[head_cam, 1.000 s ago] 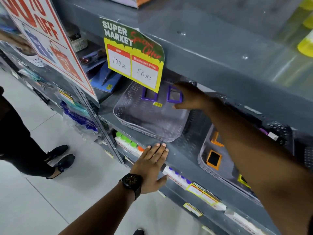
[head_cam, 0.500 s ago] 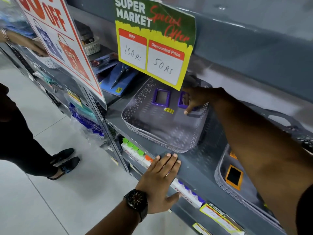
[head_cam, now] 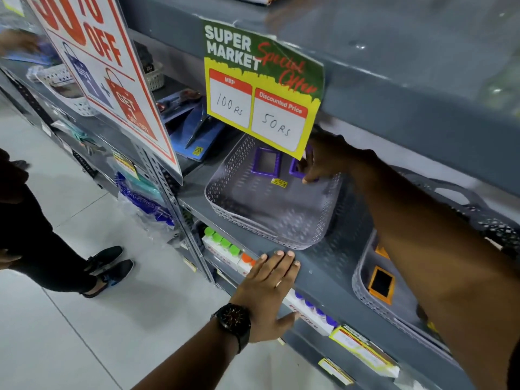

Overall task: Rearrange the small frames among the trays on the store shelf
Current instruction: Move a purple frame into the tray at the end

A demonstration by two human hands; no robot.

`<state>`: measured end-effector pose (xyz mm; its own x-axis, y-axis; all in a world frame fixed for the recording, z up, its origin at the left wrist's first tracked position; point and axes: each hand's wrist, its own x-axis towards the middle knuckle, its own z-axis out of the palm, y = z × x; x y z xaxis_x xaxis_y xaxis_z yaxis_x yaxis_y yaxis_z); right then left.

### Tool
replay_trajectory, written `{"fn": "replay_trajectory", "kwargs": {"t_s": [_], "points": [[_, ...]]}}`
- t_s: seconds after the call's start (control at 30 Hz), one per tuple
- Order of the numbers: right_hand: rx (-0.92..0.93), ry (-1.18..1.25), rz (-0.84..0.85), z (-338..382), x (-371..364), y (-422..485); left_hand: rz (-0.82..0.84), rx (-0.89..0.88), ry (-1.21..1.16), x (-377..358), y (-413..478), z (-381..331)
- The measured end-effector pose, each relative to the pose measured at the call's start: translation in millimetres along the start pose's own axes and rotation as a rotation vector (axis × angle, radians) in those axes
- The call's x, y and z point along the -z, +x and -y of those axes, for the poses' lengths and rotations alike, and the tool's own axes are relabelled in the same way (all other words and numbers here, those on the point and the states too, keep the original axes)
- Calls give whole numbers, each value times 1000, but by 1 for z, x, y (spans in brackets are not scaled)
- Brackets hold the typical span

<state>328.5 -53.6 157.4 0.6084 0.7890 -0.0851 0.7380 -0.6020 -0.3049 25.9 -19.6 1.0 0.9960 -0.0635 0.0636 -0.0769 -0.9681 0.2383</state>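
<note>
A clear lavender tray point(head_cam: 253, 235) sits on the grey shelf and holds two small purple frames. The left purple frame point(head_cam: 266, 166) lies free at the tray's back. My right hand point(head_cam: 326, 161) reaches in under the price sign, with its fingers curled over the right purple frame point(head_cam: 295, 171), which is mostly hidden and still rests in the tray. My left hand point(head_cam: 270, 288) lies flat on the shelf's front edge and holds nothing. To the right, a second grey tray point(head_cam: 363, 294) holds orange frames point(head_cam: 381, 284), partly hidden by my right arm.
A yellow-green price sign point(head_cam: 264, 88) hangs from the upper shelf over the tray's back. A yellow sticker point(head_cam: 279, 182) lies in the tray. Marker boxes point(head_cam: 225, 246) fill the shelf below. A person in black shoes point(head_cam: 109, 266) stands in the aisle at left.
My right hand has closed over the right purple frame, where before it was beside it. The view has shifted closer and lower. My left hand stays on the shelf edge.
</note>
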Motion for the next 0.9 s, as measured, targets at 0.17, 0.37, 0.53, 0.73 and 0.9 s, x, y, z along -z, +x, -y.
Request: {"fn": "replay_trajectory", "kwargs": {"t_s": [0.17,0.37,0.53,0.73,0.9], "points": [[-108,79,39,11,29,-64,72,57,49,16,3,-17],[-96,202,-97,-2,49,-182,112,-65,64,12,-6,-79],[-160,206,-150,-61,36,-299,170,-161,23,-15,-18,-168],[-349,224,-184,-157,29,-430,193,-234,35,-40,-6,-259],[-457,253,-178,-233,28,-518,195,-264,68,-56,7,-321]]}}
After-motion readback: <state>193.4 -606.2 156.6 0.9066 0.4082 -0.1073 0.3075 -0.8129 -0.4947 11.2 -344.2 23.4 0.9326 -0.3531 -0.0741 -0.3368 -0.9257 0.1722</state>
